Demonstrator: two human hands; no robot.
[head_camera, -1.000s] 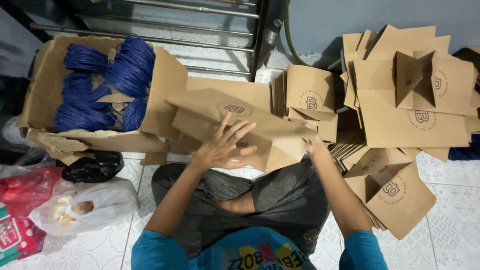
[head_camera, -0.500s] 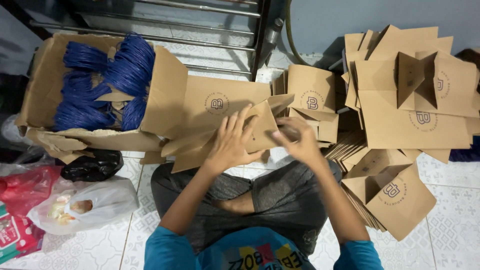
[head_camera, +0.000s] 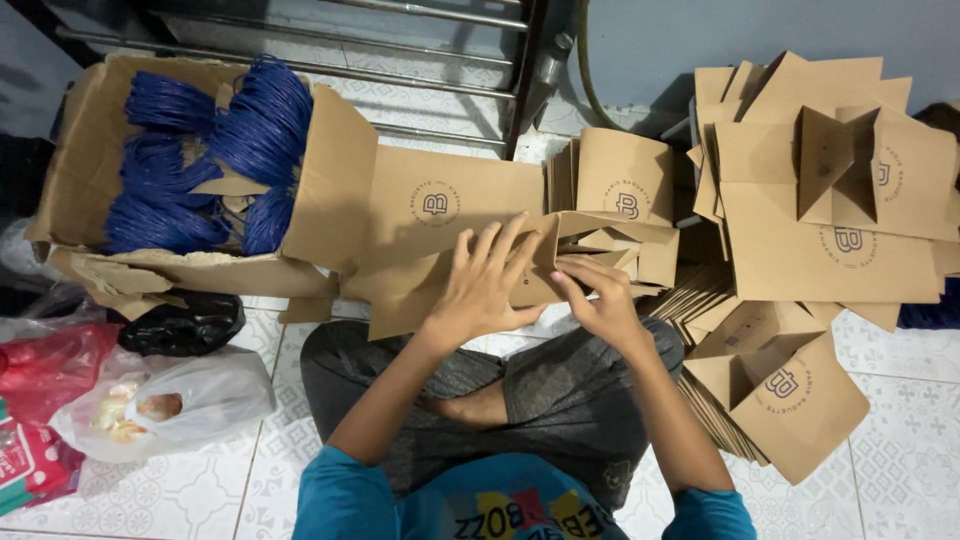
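while half-folded, brown paper bag (head_camera: 600, 245) btwn both hands

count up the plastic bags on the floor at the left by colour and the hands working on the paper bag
black plastic bag: 1
red plastic bag: 1
clear plastic bag: 1
hands on the brown paper bag: 2, the left hand and the right hand
total: 3 plastic bags and 2 hands, 5 in all

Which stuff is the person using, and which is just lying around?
In use: brown paper bag under left hand and right hand; bag stacks; blue handle cords.
Lying about: black bag, white plastic bag, red bag.
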